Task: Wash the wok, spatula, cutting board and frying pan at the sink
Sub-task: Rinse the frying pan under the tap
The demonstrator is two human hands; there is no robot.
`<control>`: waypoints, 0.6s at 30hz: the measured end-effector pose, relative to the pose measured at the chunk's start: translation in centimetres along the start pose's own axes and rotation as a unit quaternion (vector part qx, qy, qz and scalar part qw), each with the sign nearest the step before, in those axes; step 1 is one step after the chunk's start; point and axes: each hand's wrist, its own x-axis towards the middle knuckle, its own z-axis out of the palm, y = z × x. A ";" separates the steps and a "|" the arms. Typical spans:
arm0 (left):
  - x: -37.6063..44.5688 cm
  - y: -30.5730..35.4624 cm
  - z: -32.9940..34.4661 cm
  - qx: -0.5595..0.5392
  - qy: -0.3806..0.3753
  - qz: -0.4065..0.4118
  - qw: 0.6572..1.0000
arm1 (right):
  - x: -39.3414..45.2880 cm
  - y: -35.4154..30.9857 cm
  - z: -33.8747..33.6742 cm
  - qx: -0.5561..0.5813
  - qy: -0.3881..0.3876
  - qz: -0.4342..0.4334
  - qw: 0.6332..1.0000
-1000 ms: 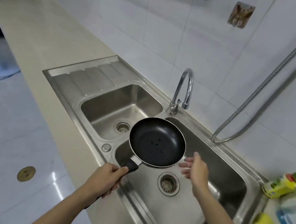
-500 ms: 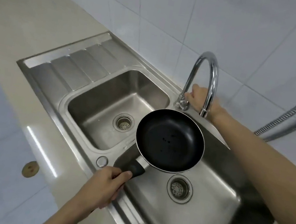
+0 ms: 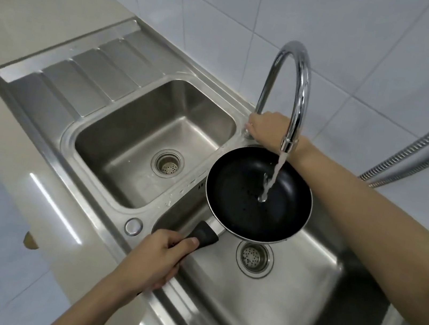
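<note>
Frying pan (image 3: pixel 258 194) held over the sink (image 3: pixel 300 288), under the running faucet (image 3: pixel 289 90). Left hand (image 3: pixel 155 260) grip wrapped round its black handle; right hand (image 3: pixel 265 128) at the faucet base, grip unclear. Pan looks light and stiff, likely slippery when wet; the handle is the best hold.
</note>
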 end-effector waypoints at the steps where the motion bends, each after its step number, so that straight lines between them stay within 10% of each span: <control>1: 0.0 0.0 0.0 0.005 0.003 0.001 1.000 | 0.1 0.1 0.1 0.007 -0.003 0.006 1.000; 18: -0.7 -0.1 0.6 0.037 0.022 -0.010 0.999 | -0.3 0.5 -0.4 0.066 0.000 -0.002 0.998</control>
